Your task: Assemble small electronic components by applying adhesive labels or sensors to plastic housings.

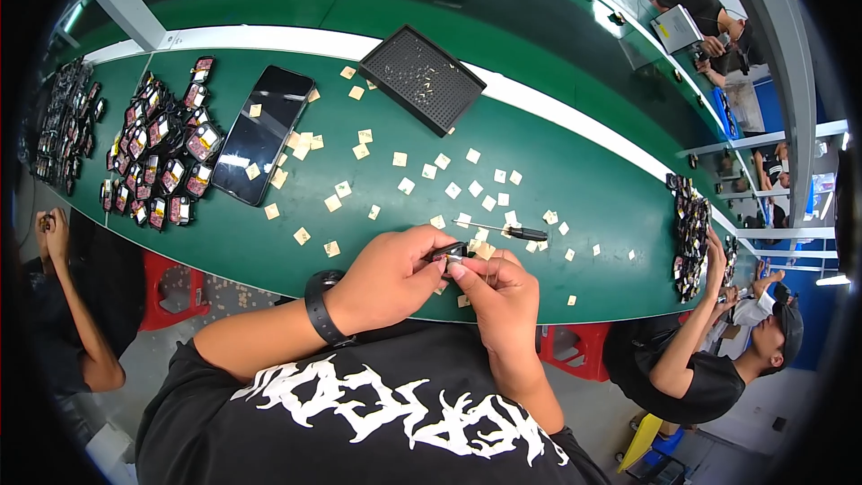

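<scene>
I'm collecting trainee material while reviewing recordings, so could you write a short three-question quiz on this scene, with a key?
1. Multiple choice: what do the left hand and right hand hold between them?
a) a red plastic stool
b) a small black plastic-looking object
c) a white paper cup
2. True or false: the glossy black rectangular phone lies left of the black perforated rectangular tray.
3. Which wrist wears the black strap-like wristband?

Key: 1 b; 2 true; 3 the left.

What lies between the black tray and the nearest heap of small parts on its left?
A dark phone-like slab and several pale square pieces, the head view shows.
</scene>
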The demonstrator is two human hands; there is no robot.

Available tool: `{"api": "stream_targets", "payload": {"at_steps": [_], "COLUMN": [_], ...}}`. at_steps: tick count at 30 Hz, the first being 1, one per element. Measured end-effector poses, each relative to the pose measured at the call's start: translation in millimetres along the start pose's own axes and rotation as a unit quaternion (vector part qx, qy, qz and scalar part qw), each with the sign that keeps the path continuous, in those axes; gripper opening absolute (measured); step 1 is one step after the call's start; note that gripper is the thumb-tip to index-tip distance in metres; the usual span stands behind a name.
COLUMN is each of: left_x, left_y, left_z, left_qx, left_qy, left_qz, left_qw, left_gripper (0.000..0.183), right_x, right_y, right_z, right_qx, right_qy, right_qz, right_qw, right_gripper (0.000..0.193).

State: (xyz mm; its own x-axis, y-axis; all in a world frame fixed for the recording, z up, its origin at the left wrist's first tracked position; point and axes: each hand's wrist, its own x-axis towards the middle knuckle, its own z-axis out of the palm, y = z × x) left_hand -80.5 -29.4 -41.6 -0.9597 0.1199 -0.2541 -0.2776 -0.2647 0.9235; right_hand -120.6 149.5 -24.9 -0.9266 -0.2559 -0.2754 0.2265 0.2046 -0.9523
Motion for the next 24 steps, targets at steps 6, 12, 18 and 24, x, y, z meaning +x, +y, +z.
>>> {"api": "stream_targets", "payload": {"at_steps": [6, 12, 18, 24], "left_x": [-3, -3, -5, -27], "left_y": [4, 8, 11, 39], "left_z": [-7, -14, -15, -17], "left_qx": [0.073, 0.006, -0.029, -0.109], "left_qy": [-0.056, -0.102, -0.155, -0.147], "left_qz": [0.015, 0.016, -0.027, -0.057], "left_qw": [0.996, 0.995, 0.987, 0.981], "left_gripper": [0.025, 0.021, 0.031, 0.049], "right_x": [8, 10, 1, -28], "right_y": [6, -13, -8, -26], "right_z": [-7, -10, -18, -25], "right_qx": [0.087, 0.072, 0.097, 0.152], "right_qy": [-0.029, -0.07, -0.075, -0.064], "right_qz": [0.06, 0.11, 0.112, 0.1], "right_qw": [0.994, 0.989, 0.986, 0.981], "right_gripper": [0.014, 0.019, 0.013, 0.012]}}
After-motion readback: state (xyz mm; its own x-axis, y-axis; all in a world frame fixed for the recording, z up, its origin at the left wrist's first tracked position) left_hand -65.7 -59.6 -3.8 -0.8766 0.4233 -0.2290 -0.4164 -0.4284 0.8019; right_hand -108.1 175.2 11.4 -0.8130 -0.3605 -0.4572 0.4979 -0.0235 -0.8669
